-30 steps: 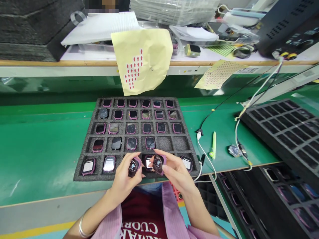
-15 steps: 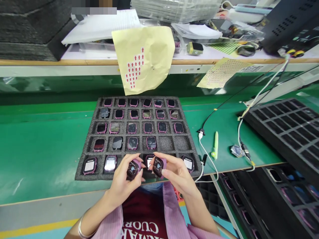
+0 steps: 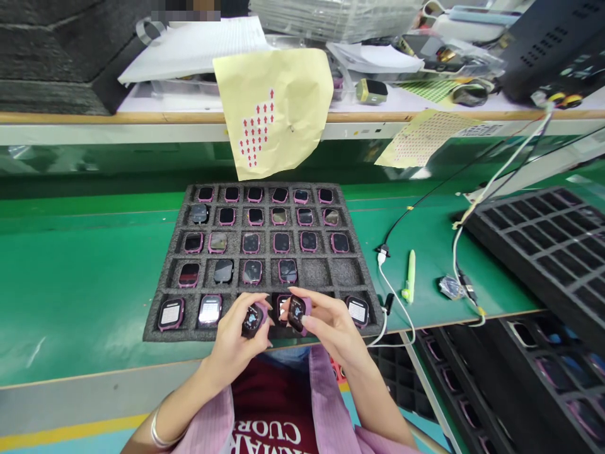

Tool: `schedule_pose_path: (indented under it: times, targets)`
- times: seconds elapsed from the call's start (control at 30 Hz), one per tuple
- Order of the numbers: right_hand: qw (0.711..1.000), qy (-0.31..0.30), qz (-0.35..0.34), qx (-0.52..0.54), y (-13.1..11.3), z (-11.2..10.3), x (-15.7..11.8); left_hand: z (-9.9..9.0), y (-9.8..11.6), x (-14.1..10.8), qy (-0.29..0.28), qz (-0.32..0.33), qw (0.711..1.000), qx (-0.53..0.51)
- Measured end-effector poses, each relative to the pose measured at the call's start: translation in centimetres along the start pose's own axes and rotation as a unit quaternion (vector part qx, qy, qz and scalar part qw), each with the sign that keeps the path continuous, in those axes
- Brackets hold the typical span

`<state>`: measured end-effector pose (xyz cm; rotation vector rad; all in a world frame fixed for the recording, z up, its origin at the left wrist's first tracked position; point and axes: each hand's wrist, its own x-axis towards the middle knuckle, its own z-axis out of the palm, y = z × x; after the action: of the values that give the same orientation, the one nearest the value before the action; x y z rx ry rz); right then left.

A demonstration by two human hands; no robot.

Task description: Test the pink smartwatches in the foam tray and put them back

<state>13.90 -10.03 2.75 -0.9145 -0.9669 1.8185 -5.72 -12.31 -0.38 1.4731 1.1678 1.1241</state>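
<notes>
Here, left hand [image 3: 234, 337] and right hand [image 3: 339, 323] clamp watches [image 3: 297, 312] (screens lit) between thumb and fingers.

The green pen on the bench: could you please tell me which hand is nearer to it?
Right. The right hand is left of the green pen, nearer the wearer; the left hand is farther left.

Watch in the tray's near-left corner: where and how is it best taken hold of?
Likely best from above, with the grip on opposite purple edges of the watch: it lies face-up, recessed in the tray, which hinders a sideways approach, and edge contact spares the lit screen.
</notes>
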Motion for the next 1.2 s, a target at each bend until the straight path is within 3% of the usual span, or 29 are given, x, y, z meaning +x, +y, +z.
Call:
schedule_pose_path:
  times: [0.27, 0.63, 0.73, 0.9, 1.07, 1.2]
  targets:
    - [1.0, -0.002, -0.002, -0.014, -0.2, 0.0, -0.3, 0.1, 0.4, 0.1, -0.014, -0.023, 0.998, -0.054]
    - [0.999, -0.03, -0.015, -0.009, -0.5, 0.2, -0.9, -0.3, 0.4, -0.4, -0.006, -0.01, 1.0, -0.027]
    - [1.0, -0.027, -0.002, -0.001, -0.4, 0.3, -0.7, -0.1, 0.5, -0.2, 0.01, -0.05, 0.999, -0.018]
    - [0.999, -0.019, 0.019, 0.04, -0.8, 0.5, -0.6, -0.1, 1.3, 0.7, 0.034, -0.136, 0.982, -0.13]
    - [0.997, 0.006, 0.034, 0.074, -1.2, 0.5, -0.9, -0.7, 2.2, 1.4, -0.02, -0.152, 0.96, -0.234]
    - [0.998, 0.02, 0.009, 0.061, -0.6, 0.2, -0.7, -1.2, 2.6, 1.3, -0.082, -0.172, 0.944, -0.27]
